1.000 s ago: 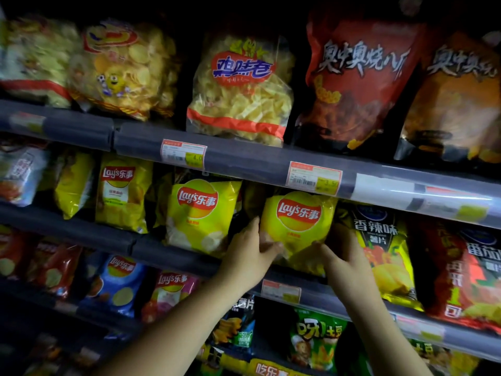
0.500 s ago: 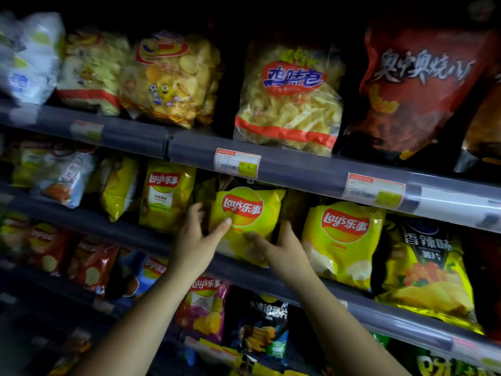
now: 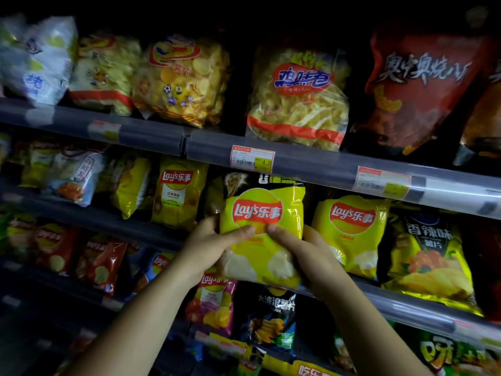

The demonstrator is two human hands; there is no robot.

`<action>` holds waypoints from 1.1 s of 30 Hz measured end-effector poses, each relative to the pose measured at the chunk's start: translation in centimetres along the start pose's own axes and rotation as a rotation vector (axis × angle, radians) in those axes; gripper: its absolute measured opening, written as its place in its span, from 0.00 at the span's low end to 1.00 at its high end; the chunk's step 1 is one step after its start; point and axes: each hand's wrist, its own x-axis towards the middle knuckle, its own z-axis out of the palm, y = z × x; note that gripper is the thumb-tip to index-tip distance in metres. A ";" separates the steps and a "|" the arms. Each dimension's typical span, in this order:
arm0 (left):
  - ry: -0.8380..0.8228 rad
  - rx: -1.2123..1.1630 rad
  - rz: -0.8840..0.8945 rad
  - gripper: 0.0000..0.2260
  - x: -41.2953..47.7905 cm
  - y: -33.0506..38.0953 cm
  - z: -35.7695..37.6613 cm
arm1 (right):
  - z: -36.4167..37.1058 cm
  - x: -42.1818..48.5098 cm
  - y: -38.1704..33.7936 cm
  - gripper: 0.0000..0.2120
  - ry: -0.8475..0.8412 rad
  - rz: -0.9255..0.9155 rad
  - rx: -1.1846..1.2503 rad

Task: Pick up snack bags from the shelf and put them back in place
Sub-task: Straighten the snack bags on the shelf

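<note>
A yellow Lay's chip bag (image 3: 261, 213) hangs in front of the middle shelf (image 3: 423, 312), held from both sides. My left hand (image 3: 208, 245) grips its lower left edge, thumb lying across the front. My right hand (image 3: 301, 253) grips the lower right part, thumb on the front too. The bag's bottom edge sticks out past the shelf's front rail. A second yellow Lay's bag (image 3: 352, 232) stands just to the right on the same shelf.
Big bags of yellow crisps (image 3: 298, 99) and a red bag (image 3: 417, 88) fill the top shelf. A dark spicy-flavour bag (image 3: 428, 256) stands at the right, another Lay's bag (image 3: 177, 191) at the left. Price tags (image 3: 252, 158) sit on the shelf rail. Lower shelves hold more bags.
Both hands left the right-hand Lay's bag, moved left to the neighbouring one and closed on it. That bag now sits lower and further forward, off the shelf edge.
</note>
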 end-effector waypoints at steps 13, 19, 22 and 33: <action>-0.106 -0.117 0.005 0.36 -2.8 -0.5 -1.1 | -2.6 -3.7 1.3 0.11 -0.129 0.029 0.092; 0.202 -0.228 0.121 0.14 -2.2 2.8 1.0 | -1.5 -4.3 1.9 0.30 -0.268 0.074 0.036; 0.227 -0.219 0.124 0.07 -2.7 3.1 1.7 | -0.7 -4.1 1.6 0.28 -0.113 -0.002 0.072; 0.150 -0.264 -0.075 0.16 -1.9 2.7 0.4 | -1.3 -4.4 -0.7 0.27 -0.036 0.040 0.240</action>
